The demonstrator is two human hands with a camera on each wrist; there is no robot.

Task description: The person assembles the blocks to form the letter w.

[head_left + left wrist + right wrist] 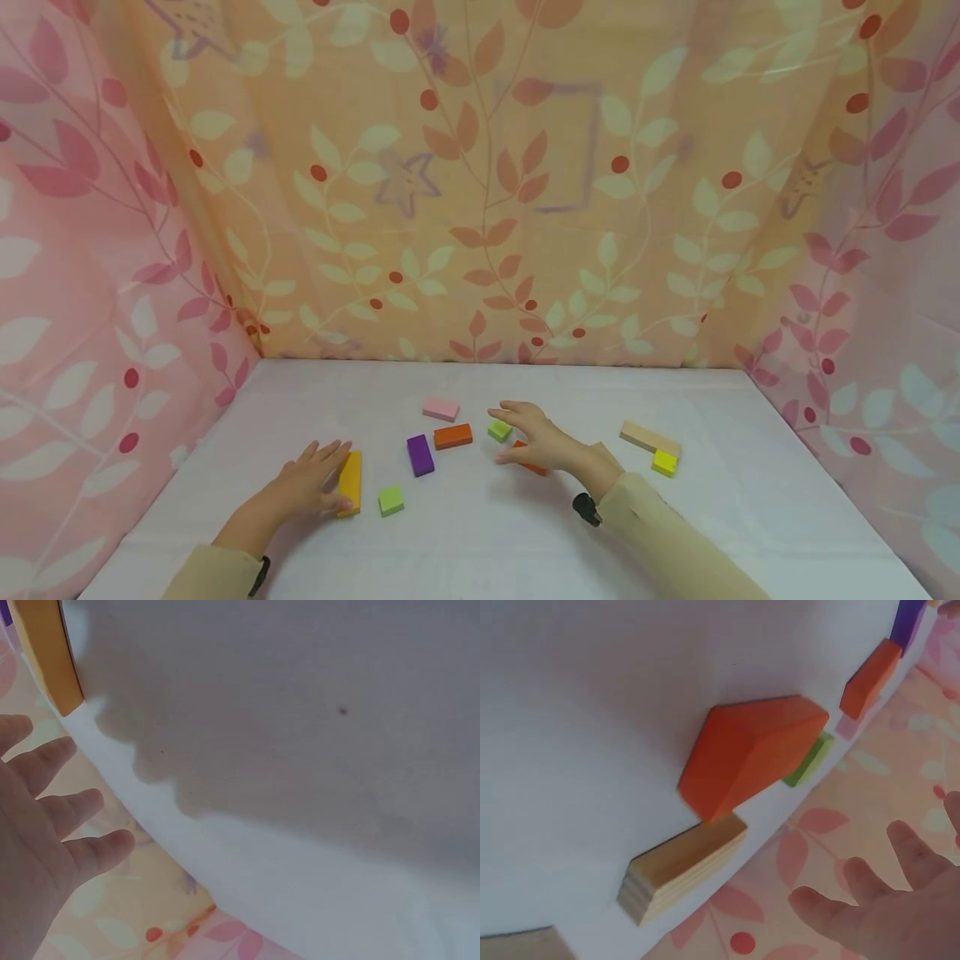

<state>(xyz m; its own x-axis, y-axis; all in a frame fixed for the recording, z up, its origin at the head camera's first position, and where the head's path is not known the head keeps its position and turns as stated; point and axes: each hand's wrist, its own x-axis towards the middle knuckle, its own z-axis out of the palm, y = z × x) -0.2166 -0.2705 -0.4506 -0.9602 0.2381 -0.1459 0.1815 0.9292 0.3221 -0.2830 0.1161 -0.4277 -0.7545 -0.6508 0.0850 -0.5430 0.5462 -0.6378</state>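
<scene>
Left of the purple block [421, 456], we are holding our left hand [300, 487] wide by a yellow block [351, 483]; right of it, our right hand [551, 442] wide over an orange block [754, 754]. Nothing is standing stacked yet.

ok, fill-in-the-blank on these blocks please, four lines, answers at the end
The hand nearest the long yellow-orange block is the ____ one.
The head view shows ____ green blocks.
The block nearest the back curtain is ____ in color.
The small block beside the long plain-wood block is ____.

Missing words: left; two; pink; yellow.
</scene>
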